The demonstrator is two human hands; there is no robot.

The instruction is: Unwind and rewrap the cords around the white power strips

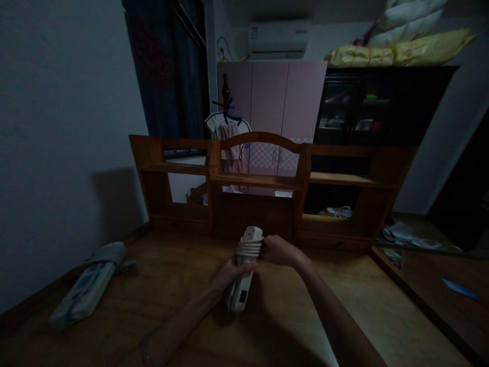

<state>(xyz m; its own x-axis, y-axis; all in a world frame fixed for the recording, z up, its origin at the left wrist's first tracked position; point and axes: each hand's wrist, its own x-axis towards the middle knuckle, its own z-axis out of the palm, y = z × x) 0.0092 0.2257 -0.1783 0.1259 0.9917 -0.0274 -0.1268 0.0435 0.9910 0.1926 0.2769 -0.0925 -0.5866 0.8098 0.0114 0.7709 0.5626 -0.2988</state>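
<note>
A white power strip (241,291) stands tilted over the wooden desktop, its far end raised. Several turns of its white cord (249,248) are wound around the upper part. My left hand (229,274) grips the strip from the left, thumb across its face just below the coils. My right hand (281,251) is closed at the right side of the coils, its fingertips curled at the cord; the exact hold is partly hidden in shadow. A second power strip (89,288), with its cord wrapped around the far end, lies at the left near the wall.
A wooden desk shelf (255,181) with compartments stands along the back of the desktop (183,326). The wall (69,153) borders the left side. A raised edge (416,300) runs down the right, with a blue flat item (460,289) beyond it.
</note>
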